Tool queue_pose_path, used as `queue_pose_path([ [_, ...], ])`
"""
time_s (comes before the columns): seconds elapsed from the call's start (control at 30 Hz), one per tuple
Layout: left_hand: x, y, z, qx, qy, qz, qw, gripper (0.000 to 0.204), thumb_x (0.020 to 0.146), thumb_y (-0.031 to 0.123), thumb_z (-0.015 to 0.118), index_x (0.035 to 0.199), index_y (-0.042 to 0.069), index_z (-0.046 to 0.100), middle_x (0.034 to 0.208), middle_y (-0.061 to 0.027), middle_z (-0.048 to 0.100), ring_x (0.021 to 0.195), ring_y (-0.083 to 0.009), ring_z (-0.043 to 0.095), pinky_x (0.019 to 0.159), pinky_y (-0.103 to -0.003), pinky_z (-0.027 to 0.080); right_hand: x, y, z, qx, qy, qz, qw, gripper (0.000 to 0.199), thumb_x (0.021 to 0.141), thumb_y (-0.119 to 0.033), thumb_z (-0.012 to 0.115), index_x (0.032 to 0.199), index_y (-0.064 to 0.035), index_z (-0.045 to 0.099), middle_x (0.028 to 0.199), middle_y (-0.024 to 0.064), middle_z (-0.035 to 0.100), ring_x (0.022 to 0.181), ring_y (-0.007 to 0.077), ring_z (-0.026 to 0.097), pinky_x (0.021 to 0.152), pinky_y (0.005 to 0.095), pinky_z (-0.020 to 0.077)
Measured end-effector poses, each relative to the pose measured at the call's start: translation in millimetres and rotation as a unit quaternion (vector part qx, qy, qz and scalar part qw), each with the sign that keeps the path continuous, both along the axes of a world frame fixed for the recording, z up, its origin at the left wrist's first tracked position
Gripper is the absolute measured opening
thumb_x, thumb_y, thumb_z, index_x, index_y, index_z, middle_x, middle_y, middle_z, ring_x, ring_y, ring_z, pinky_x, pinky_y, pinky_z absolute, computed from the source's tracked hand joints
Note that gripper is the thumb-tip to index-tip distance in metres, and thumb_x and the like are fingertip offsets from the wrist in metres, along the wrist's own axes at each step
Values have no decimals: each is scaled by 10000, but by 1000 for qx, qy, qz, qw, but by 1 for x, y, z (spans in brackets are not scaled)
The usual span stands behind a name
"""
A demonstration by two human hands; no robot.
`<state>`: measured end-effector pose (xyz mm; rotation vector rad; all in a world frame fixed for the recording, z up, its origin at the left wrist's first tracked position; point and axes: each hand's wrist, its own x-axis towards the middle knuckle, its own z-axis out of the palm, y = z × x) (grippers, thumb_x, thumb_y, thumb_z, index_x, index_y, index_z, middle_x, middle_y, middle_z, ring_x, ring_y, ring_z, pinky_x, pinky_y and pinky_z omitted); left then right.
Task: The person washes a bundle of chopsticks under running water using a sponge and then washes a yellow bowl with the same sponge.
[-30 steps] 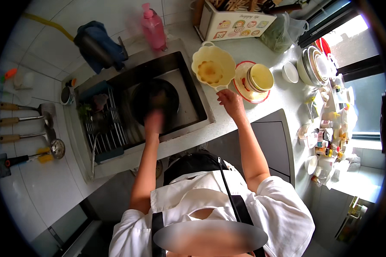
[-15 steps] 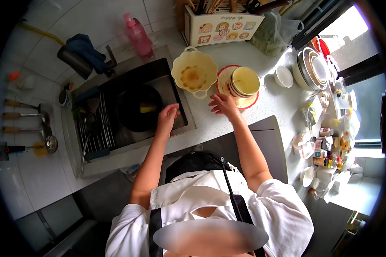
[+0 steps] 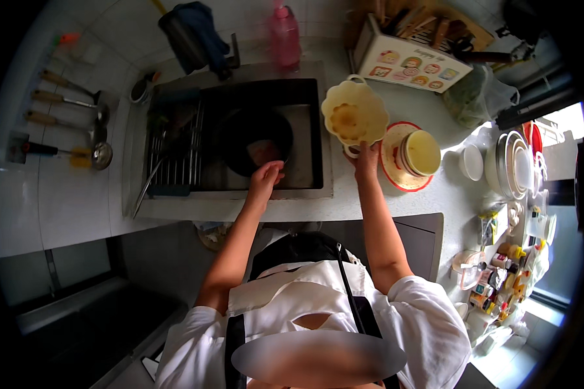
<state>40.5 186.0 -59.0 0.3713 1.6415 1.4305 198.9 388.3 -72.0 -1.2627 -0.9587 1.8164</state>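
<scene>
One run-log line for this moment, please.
left hand: by black pan in sink | right hand: touching cream bowl | right of bowl: stacked bowls on red-rimmed plate

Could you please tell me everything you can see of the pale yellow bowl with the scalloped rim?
The pale yellow, scallop-rimmed bowl looks smooth, of plastic or ceramic. It has two small loop handles, far and near, and a flower-shaped base with a brownish patch, whether liquid or stain I cannot tell. It appears to sit open side up on the pale stone-like counter, between the rectangular metal sink and the round red-rimmed plate. The person's bare right hand touches its near handle.
</scene>
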Motion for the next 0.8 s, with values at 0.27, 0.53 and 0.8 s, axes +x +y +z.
queue_pose_path([
  [0.27,-42,-26,-1,15,-24,41,999,267,885,230,455,1068,55,539,1030,-41,567,863,-126,559,755,-246,434,-3,5,-8,97,-72,-16,992,215,770,-115,416,944,-24,503,704,72,555,547,168,563,468,257,432],
  [0.53,-107,-32,13,62,-22,91,994,377,865,333,482,1121,57,506,1061,-42,548,940,-147,535,819,-283,420,-52,-28,48,75,-96,249,961,204,780,-115,408,926,-25,519,658,54,551,486,115,505,462,238,418],
  [0.8,-164,-49,43,153,-95,102,978,324,844,367,512,918,55,553,801,3,544,773,-90,498,690,-257,385,-124,-72,52,57,-130,427,893,309,778,-76,402,1067,-25,497,688,42,555,522,105,526,475,224,441],
])
